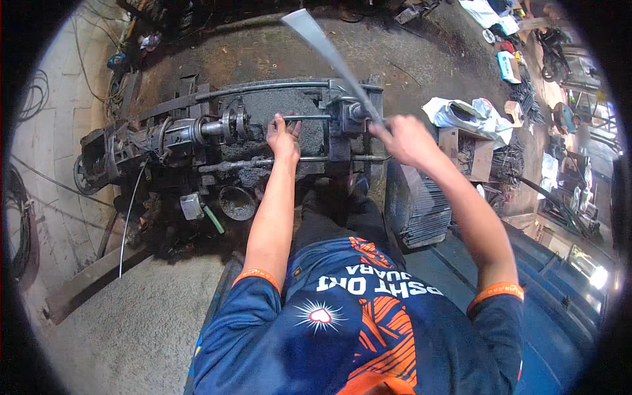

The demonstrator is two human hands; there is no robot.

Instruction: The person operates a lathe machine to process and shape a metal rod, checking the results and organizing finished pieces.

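My left hand (284, 138) is closed around the left end of a thin metal rod (316, 118), which lies level above the machine bed (289, 102). The rod's right end runs into a metal clamp block (356, 114) on the machine. Right beside that block, my right hand (407, 139) grips the lower end of a long grey metal bar (337, 62). This bar slants up and to the left, widening toward its far end; its attachment to the block is hidden. Left of my left hand stands the machine's spindle (220, 126), apart from the rod.
A stack of metal rods (421, 204) stands right of the machine. Behind it are a cardboard box (475, 158) and white bags (471, 118). Below the bed sit a round container (237, 203) and a green-handled tool (214, 220). A thin white tube (130, 220) hangs at the left.
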